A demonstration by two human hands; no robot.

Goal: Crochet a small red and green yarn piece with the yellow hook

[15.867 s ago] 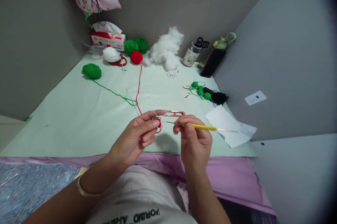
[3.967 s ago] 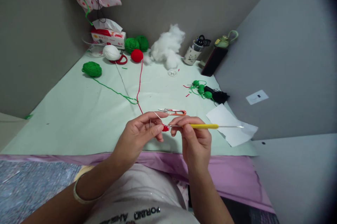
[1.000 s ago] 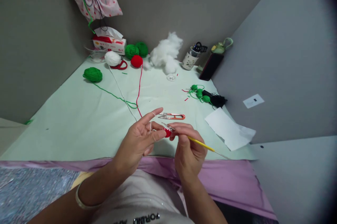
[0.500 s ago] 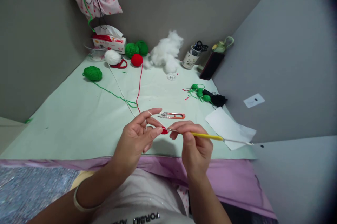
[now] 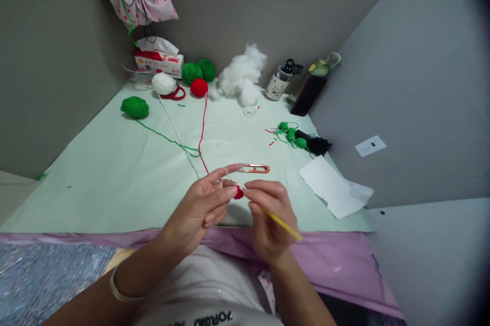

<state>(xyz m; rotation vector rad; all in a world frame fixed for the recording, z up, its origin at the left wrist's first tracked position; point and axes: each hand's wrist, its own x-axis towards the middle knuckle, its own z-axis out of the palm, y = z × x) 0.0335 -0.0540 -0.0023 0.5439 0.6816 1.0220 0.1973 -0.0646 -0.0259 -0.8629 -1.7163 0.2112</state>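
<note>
Pinching the small red crocheted piece [image 5: 239,193] just below the orange metal thread snips [image 5: 255,168] in the left hand [image 5: 202,206] fingers, gripping the thin yellow crochet hook [image 5: 281,222] in the right hand [image 5: 270,219] fingers, probably risking a slipped loop through any loosening pinch.

Soft, even indoor light falls from overhead, rather dim. The pale desk [image 5: 115,178] is the brightest surface, and the walls read flat grey. A faint, soft-edged shadow lies on the desk just under the hands. No glare shows. The left hand [image 5: 199,208] and the red piece [image 5: 239,193] are fairly sharp, while the right hand [image 5: 268,221] and hook [image 5: 284,224] are smeared by motion. The wide lens bows the edges, and a dark vignette eats the frame from 1 to 5 o'clock. The yarn balls [image 5: 199,87] at 12 o'clock look slightly soft.
</note>
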